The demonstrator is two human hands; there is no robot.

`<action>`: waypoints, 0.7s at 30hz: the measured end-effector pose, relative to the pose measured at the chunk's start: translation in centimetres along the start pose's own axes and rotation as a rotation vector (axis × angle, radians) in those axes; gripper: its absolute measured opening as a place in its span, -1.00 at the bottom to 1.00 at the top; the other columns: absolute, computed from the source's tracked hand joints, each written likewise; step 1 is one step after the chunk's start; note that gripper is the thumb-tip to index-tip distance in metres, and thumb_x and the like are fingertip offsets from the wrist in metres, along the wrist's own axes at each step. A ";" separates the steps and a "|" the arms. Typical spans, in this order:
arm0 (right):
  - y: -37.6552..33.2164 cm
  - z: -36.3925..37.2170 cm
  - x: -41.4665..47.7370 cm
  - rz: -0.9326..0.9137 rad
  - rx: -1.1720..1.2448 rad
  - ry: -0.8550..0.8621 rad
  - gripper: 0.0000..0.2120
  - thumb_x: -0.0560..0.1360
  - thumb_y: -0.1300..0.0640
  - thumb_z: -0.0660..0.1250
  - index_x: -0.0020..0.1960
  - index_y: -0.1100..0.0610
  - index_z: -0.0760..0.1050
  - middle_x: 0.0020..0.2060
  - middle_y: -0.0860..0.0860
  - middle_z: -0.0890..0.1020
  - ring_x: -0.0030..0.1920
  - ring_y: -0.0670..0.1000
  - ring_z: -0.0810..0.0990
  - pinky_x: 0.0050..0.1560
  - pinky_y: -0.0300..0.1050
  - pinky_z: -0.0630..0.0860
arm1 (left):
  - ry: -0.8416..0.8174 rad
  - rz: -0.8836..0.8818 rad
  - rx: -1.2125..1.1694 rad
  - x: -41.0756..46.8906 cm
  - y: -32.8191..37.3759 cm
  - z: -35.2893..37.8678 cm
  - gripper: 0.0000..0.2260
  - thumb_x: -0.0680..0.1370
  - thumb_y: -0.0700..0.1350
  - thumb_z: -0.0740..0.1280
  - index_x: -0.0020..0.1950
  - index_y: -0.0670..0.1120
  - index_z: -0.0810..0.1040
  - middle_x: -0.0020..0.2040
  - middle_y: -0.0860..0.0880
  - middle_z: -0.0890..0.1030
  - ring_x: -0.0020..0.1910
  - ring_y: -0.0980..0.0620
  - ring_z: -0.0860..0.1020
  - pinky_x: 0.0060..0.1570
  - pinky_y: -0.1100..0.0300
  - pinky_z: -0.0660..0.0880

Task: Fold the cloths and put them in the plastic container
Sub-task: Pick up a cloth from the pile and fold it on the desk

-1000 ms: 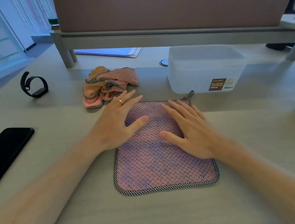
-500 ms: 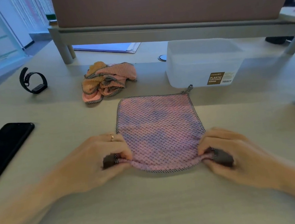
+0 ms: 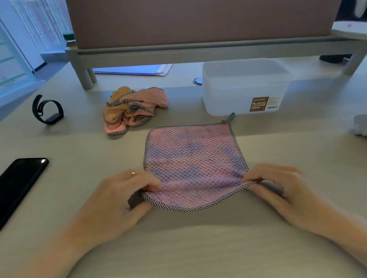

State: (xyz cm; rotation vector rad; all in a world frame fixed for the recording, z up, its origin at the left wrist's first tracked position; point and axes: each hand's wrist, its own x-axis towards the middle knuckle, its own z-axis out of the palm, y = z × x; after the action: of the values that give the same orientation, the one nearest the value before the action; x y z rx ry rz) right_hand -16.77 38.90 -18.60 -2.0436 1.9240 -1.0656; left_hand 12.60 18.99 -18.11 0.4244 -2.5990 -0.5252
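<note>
Left hand [image 3: 119, 200] and right hand [image 3: 278, 188] pinched the near corners of the pink cloth [image 3: 193, 158]; soft, light, it sagged between them.

A black phone [image 3: 12, 193] lies at the near left of the bench [image 3: 187, 249]. A black wristband [image 3: 48, 110] stands farther left; papers [image 3: 134, 71] lie under the far shelf [image 3: 192, 47].

Phone [image 3: 12, 193] cropped at left edge.

Left hand [image 3: 121, 199] and right hand [image 3: 278, 188] pinch the near corners of the pink cloth [image 3: 193, 160], lifting its near edge off the table [image 3: 187, 249].
</note>
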 end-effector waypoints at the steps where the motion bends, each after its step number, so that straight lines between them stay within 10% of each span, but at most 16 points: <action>1: -0.3 -0.1 -0.4 0.015 0.012 -0.002 -0.88 0.61 0.14 0.33 0.04 -0.04 0.62 -0.08 -0.18 0.65 -0.04 -0.11 0.66 -0.05 -0.20 0.55 | 0.027 0.011 0.013 -0.2 0.3 -0.1 -0.88 0.54 -0.03 0.38 0.04 0.03 0.66 -0.05 0.20 0.64 -0.07 0.19 0.63 -0.06 0.18 0.56; 9: 0.6 -2.1 6.5 0.223 0.223 0.265 -0.87 0.55 0.21 0.43 -0.13 0.01 0.66 -0.26 -0.04 0.70 -0.25 -0.12 0.61 -0.14 -0.20 0.54 | 0.296 -0.295 -0.211 5.6 -0.1 -2.8 -0.84 0.60 -0.04 0.40 -0.16 0.15 0.69 -0.19 0.18 0.70 -0.23 0.27 0.60 -0.18 0.45 0.45; 21: 6.7 1.5 11.6 0.483 -0.184 0.240 -0.96 0.47 0.08 0.49 -0.14 0.02 0.66 -0.31 -0.13 0.67 -0.28 -0.19 0.60 -0.16 -0.21 0.51 | 0.221 -0.445 0.059 12.5 -6.9 2.0 -0.97 0.50 -0.07 0.52 -0.14 0.04 0.72 -0.28 0.20 0.63 -0.28 0.29 0.55 -0.31 0.51 0.35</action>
State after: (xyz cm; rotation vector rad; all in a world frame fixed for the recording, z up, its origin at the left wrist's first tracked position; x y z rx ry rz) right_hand -22.24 26.57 -18.83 -1.4449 2.5393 -1.0762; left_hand 2.40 8.83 -18.11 1.0329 -2.3118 -0.5107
